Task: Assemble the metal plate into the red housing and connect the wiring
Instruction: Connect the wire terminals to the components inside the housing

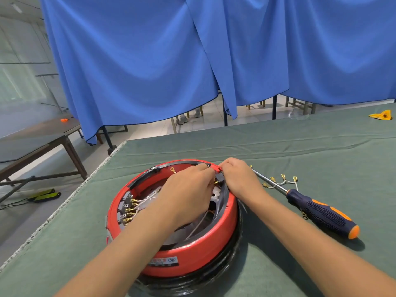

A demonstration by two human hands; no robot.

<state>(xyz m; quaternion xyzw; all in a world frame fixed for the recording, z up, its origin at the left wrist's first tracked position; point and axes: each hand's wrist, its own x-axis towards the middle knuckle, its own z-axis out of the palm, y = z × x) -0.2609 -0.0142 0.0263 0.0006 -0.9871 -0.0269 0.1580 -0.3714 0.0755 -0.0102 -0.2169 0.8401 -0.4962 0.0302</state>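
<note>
The round red housing [199, 251] lies upside down on the green table cloth. Inside it sits the metal plate [216, 192], mostly hidden under my left arm. White wires with brass terminals [130, 207] plug into grey connectors along the inner left wall. My left hand [188, 189] reaches into the housing, its fingertips pinching a brass terminal by a black block [220, 179] at the far right rim. My right hand [237, 176] grips that rim and the block from outside. A loose ring terminal [172, 169] lies near the far rim.
A blue and orange screwdriver [321, 211] lies right of the housing, its shaft pointing toward my right hand. A loose wire harness [282, 182] with brass terminals rests across the shaft. A yellow object [382, 115] sits at the far right. The table's left edge [85, 181] runs diagonally.
</note>
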